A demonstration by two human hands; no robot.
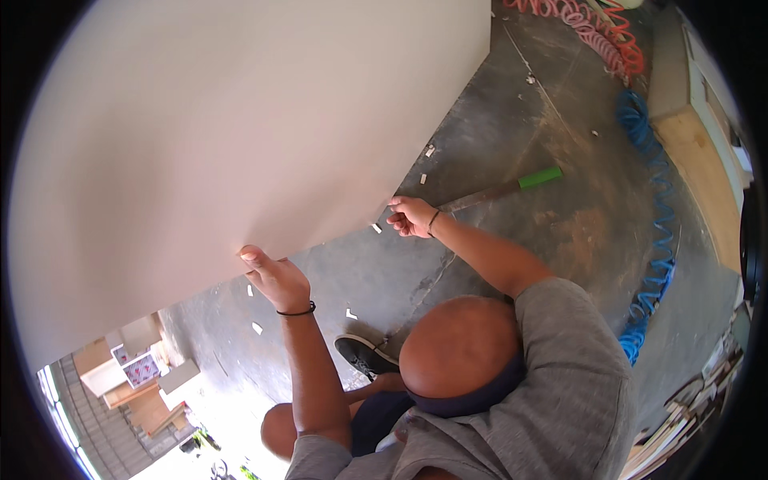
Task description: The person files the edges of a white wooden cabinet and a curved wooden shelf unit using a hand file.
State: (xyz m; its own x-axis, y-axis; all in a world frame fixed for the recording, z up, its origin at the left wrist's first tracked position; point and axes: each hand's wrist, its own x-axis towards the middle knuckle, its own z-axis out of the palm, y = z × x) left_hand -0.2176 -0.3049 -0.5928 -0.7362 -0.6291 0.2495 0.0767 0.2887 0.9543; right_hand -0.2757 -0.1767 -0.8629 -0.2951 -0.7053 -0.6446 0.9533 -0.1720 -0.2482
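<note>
A large white panel (240, 120) fills the upper left of the head view, its near edge slanting across in front of me. My left hand (278, 280) grips that edge, thumb on the white face and fingers curled beneath, out of sight. At the panel's right corner is my right hand (411, 217), fingers bent and fingertips pinched together by the corner. Whether it pinches the edge or some small thing, I cannot make out. Just beyond this hand, a long flat brown tool with a green handle (541, 178) lies on the floor.
Small white scraps (376, 228) lie scattered on the grey concrete floor (480, 264). A blue coiled hose (662, 188) runs down the right side, with a pink-red coiled hose (596, 36) above it. Wooden pieces (676, 436) are piled lower right; boxes and boards (144, 368) stand lower left.
</note>
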